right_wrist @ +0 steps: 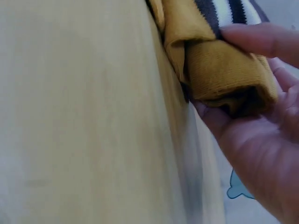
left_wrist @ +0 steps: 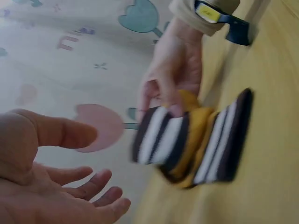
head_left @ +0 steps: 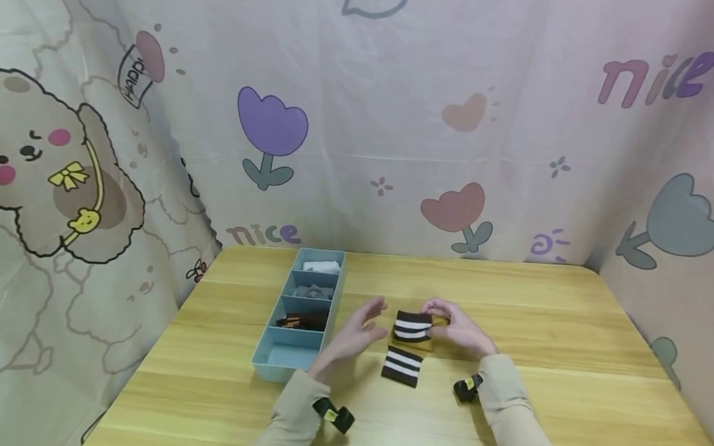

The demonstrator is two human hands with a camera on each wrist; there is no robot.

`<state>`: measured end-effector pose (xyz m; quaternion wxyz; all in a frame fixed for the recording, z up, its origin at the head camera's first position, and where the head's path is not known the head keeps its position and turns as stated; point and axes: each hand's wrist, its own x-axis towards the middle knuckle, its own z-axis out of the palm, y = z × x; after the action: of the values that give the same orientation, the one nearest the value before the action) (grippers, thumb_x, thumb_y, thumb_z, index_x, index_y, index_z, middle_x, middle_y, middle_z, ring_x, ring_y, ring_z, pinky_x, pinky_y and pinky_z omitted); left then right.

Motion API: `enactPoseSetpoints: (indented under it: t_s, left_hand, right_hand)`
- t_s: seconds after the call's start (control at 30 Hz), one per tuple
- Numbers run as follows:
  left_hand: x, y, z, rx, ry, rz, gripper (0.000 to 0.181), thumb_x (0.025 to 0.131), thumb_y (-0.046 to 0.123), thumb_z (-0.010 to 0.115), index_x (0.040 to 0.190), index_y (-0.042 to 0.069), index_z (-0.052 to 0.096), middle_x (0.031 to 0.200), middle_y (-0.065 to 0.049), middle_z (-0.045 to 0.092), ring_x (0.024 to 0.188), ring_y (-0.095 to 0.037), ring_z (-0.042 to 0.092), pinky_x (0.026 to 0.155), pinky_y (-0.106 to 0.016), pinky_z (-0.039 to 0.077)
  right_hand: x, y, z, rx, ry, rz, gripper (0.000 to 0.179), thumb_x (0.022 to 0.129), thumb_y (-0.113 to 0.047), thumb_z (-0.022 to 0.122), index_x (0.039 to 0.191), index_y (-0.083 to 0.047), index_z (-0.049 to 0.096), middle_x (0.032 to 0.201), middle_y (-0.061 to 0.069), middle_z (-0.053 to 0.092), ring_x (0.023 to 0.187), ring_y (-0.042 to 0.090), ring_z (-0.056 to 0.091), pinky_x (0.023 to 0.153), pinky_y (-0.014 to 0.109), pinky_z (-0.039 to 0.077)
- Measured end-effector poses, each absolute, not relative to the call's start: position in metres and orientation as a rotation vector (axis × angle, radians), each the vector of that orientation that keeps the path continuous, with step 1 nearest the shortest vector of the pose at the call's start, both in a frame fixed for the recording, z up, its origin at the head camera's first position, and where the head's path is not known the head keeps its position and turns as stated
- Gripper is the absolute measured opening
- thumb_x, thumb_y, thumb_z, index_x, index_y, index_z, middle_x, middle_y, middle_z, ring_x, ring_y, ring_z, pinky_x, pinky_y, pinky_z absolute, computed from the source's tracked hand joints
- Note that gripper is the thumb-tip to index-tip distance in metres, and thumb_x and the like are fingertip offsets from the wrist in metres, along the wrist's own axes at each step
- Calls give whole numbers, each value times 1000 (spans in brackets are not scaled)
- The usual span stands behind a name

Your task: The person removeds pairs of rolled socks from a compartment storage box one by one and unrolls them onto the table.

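A mustard-yellow pair of socks (head_left: 412, 344) with dark brown and white striped cuffs lies folded at the middle of the table. My right hand (head_left: 459, 328) pinches the folded part, thumb on top near the stripes and fingers beneath, as the right wrist view shows on the rolled yellow knit (right_wrist: 224, 70). One striped cuff (head_left: 401, 367) extends toward me. To the left of the socks, my left hand (head_left: 353, 332) hovers with fingers spread and holds nothing. In the left wrist view its palm (left_wrist: 51, 186) faces up beside the striped cuff (left_wrist: 161, 137), a gap between them.
Left of the socks stands a light blue divided box (head_left: 286, 374). Its compartments hold a white folded cloth (head_left: 321, 266), a grey cloth (head_left: 313, 292) and dark brown items with orange bits (head_left: 305, 320); the nearest is bare. A printed curtain (head_left: 370, 114) hangs behind the wooden table (head_left: 541, 316).
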<state>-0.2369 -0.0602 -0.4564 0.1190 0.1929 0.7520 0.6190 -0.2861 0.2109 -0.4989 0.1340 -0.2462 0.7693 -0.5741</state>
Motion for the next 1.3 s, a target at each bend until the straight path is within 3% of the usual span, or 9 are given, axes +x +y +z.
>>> enactPoseSetpoints:
  t_s: [0.13, 0.23, 0.37, 0.47, 0.57, 0.77, 0.97, 1.17, 1.3]
  left_hand:
    - [-243, -42, -470, 518, 2249, 1822, 59, 95, 3, 55, 148, -14, 34, 147, -33, 45, 137, -49, 41, 116, -58, 37]
    - [-245, -35, -476, 475, 2265, 1869, 56, 91, 0, 56, 143, -15, 41, 137, -32, 52, 123, -43, 52, 102, -42, 50]
    - [-247, -33, -482, 430, 2261, 1912, 44, 92, -2, 54, 135, -13, 54, 125, -31, 61, 105, -27, 61, 86, -24, 50]
    - [-248, -33, -485, 417, 2229, 1925, 33, 100, 3, 48, 126, -13, 61, 120, -31, 65, 100, -19, 64, 88, -26, 54]
    - [-248, -33, -486, 398, 2183, 1905, 37, 106, 10, 38, 119, -13, 64, 114, -32, 69, 98, -26, 70, 94, -34, 55]
    - [-248, -31, -492, 448, 2163, 1831, 45, 110, 13, 28, 114, -15, 63, 107, -33, 71, 105, -43, 70, 102, -46, 54]
    - [-248, -26, -496, 516, 2313, 1711, 32, 107, 11, 43, 107, -9, 68, 109, -26, 73, 104, -38, 71, 94, -43, 58]
    - [-247, -23, -501, 510, 2510, 1528, 12, 96, 6, 62, 102, 1, 71, 106, -14, 76, 104, -29, 70, 94, -41, 56]
    - [-251, -22, -502, 467, 2533, 1520, 15, 87, -5, 67, 101, 1, 69, 105, -14, 75, 101, -26, 68, 91, -38, 57]
  right_hand:
    - [-286, 211, -501, -670, 2168, -1684, 44, 84, 3, 69, 124, 4, 53, 132, 27, 64, 109, 11, 67, 98, 31, 48]
    - [-285, 211, -503, -653, 2131, -1669, 47, 85, 1, 69, 128, 2, 52, 139, 27, 59, 115, 16, 64, 103, 36, 46]
    - [-285, 211, -505, -642, 2139, -1643, 48, 87, -3, 68, 132, -2, 52, 144, 24, 55, 125, 25, 57, 110, 48, 41]
    - [-286, 211, -507, -663, 2181, -1637, 43, 89, -4, 67, 130, -4, 55, 144, 20, 56, 134, 33, 48, 115, 60, 32]
    - [-286, 210, -509, -722, 2231, -1633, 36, 90, -4, 64, 126, -5, 59, 140, 18, 59, 138, 40, 43, 116, 64, 27]
    - [-284, 210, -511, -670, 2305, -1604, 29, 92, -6, 62, 122, -6, 63, 140, 17, 60, 134, 28, 48, 110, 45, 34]
    - [-281, 211, -510, -571, 2314, -1583, 33, 96, -11, 61, 128, -2, 61, 142, 24, 54, 89, 7, 56, 80, 29, 49]
    - [-280, 207, -508, -616, 2331, -1563, 44, 86, -5, 73, 127, -2, 57, 132, 27, 55, 107, 17, 55, 92, 36, 48]
    - [-282, 206, -509, -597, 2368, -1559, 49, 80, 0, 76, 124, -3, 55, 128, 25, 52, 104, 24, 54, 87, 31, 48]
